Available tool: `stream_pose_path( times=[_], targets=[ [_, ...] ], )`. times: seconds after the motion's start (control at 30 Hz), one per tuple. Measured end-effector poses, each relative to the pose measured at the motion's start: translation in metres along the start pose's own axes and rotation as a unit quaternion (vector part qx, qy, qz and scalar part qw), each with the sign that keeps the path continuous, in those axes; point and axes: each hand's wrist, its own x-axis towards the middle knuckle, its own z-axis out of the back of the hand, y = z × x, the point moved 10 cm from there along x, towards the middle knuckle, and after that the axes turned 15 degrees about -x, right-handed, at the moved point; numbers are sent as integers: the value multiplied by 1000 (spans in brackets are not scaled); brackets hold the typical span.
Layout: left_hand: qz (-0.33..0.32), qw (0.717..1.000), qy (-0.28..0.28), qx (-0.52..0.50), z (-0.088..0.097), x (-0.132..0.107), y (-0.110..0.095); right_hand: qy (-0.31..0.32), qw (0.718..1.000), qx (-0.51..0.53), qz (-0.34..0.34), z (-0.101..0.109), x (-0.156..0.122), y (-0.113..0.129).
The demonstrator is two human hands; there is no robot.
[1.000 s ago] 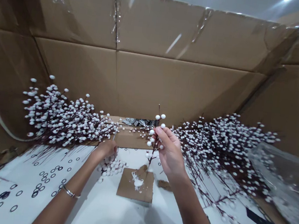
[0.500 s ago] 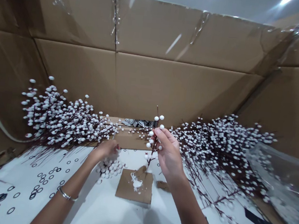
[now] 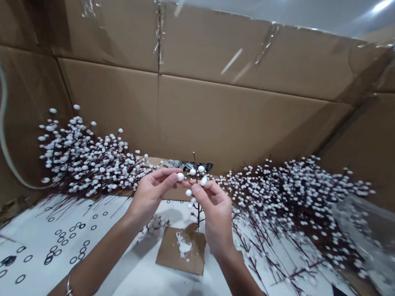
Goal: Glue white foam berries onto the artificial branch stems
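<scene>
Between the thumb and fingers of my right hand (image 3: 219,213) is an artificial berry branch (image 3: 199,211), held upright, with white berries along its dark red twigs. My left hand (image 3: 151,194) pinches a single white berry (image 3: 180,177) just left of the branch, close to my right fingertips. Below the hands lies a square of brown cardboard (image 3: 166,252) with a smear of white paste (image 3: 183,245) on it. A pile of loose white berries (image 3: 155,224) sits on the white table, partly hidden by my left wrist.
Bundles of white-berried branches lie at the left (image 3: 84,158) and right (image 3: 296,193). Many black rings (image 3: 57,246) are scattered on the left of the table (image 3: 123,283). A clear plastic bag (image 3: 377,237) is at the right. Cardboard walls (image 3: 250,125) enclose the back and sides.
My left hand has risen from the loose berry pile and moved right to the branch, with a white berry in its fingers. My right hand, still holding the branch, has come slightly lower.
</scene>
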Motion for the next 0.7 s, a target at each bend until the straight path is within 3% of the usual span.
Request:
stream_pose_path(
  times=[0.33,0.7],
  targets=[
    [-7,998,-48,-52,-11,-16,-1,-53,994,-74,64,7,-7,16],
    [-19,998,-32,-41,-17,-20,-3,-76,985,-122,93,11,-8,21]
  ],
)
